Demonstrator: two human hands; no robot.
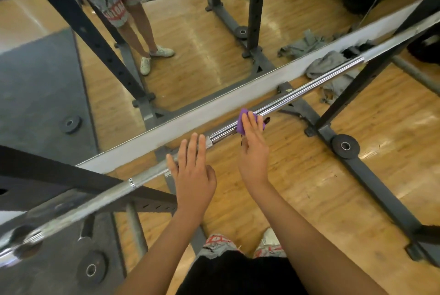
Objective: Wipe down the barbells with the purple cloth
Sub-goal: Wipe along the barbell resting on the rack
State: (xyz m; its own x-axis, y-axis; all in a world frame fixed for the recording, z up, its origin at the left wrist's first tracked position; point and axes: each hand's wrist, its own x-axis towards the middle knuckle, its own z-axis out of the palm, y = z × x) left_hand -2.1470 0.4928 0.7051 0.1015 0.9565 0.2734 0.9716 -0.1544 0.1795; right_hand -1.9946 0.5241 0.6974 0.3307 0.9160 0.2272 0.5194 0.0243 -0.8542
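A long chrome barbell (309, 85) runs diagonally from lower left to upper right, racked on a dark squat rack. A small purple cloth (242, 121) is wrapped over the bar near its middle. My right hand (253, 149) lies on the cloth with fingers fairly straight, pressing it against the bar. My left hand (194, 170) hovers flat over the bar just left of the cloth, fingers extended; whether it touches the bar is unclear.
A wall mirror (190, 32) with a white lower sill stands just behind the bar and reflects my legs and the rack. Rack base beams (371, 175) cross the wooden floor at right. Small weight plates (91, 269) lie on the dark mat at left. Grey rags (333, 73) lie by the mirror.
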